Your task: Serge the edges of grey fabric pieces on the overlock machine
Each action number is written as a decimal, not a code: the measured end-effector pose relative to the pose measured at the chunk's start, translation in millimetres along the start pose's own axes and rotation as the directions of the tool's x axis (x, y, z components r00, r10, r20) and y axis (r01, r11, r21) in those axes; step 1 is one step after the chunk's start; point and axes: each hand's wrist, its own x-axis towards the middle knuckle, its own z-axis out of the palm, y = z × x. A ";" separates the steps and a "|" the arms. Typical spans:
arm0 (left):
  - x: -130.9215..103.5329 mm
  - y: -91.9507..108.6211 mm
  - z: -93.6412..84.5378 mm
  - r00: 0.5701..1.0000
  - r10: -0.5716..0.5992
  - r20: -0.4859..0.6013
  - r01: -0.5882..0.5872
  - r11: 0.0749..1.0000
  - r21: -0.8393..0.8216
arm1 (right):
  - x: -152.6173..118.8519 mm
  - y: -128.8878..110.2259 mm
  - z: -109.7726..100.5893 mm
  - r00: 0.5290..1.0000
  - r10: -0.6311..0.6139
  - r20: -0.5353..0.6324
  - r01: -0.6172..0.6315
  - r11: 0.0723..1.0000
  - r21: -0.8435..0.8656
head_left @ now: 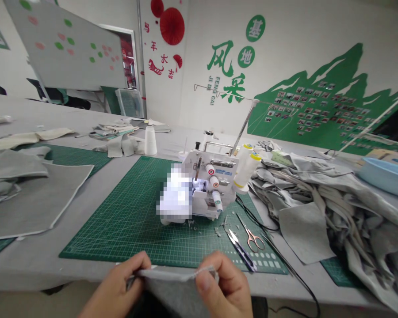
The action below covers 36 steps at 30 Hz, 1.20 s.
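A piece of grey fabric is stretched between my two hands at the table's front edge. My left hand pinches one end of its top edge. At the other end, my right hand grips the same edge between thumb and fingers. Beyond them a white overlock sewing machine stands on a green cutting mat, its left part blurred out. To the right of the machine's base lie thread snips and a pair of scissors.
Grey fabric pieces lie at the left, and a large grey fabric heap spreads at the right near a light blue basin. Thread cones stand behind the machine. A black cable hangs over the front edge.
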 end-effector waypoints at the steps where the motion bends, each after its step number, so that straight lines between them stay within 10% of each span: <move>1: 0.2 -3.2 -12.8 1.000 -0.008 -0.025 0.008 1.000 -0.004 | 3.8 0.2 -1.1 0.999 -0.034 -0.035 0.033 0.998 -0.046; 9: 36.2 21.2 -91.3 0.886 0.219 -0.408 0.032 0.851 0.524 | 78.0 30.4 25.9 0.949 -0.310 -0.055 0.252 0.854 -0.455; 13: 63.3 55.3 -76.5 0.781 0.434 -0.448 -0.008 0.725 0.688 | 103.4 40.4 40.7 0.930 -0.329 -0.161 0.230 0.867 -0.443; 16: 71.9 65.1 -41.4 0.623 0.697 -0.355 -0.291 0.629 0.721 | 113.5 46.7 43.2 0.949 -0.199 -0.243 0.144 0.963 -0.226; 18: 72.5 64.7 -14.8 0.642 0.755 -0.133 -0.527 0.561 0.638 | 117.4 51.6 42.7 0.959 -0.137 -0.246 0.110 0.987 -0.119; 22: 74.5 60.1 16.2 0.680 0.733 -0.027 -0.584 0.564 0.584 | 121.4 58.6 41.4 0.979 -0.039 -0.199 0.043 0.999 0.016; 36: 94.4 60.6 6.3 0.761 0.621 0.185 -0.562 0.490 0.666 | 114.0 61.0 37.2 0.986 0.103 -0.130 -0.059 0.950 0.305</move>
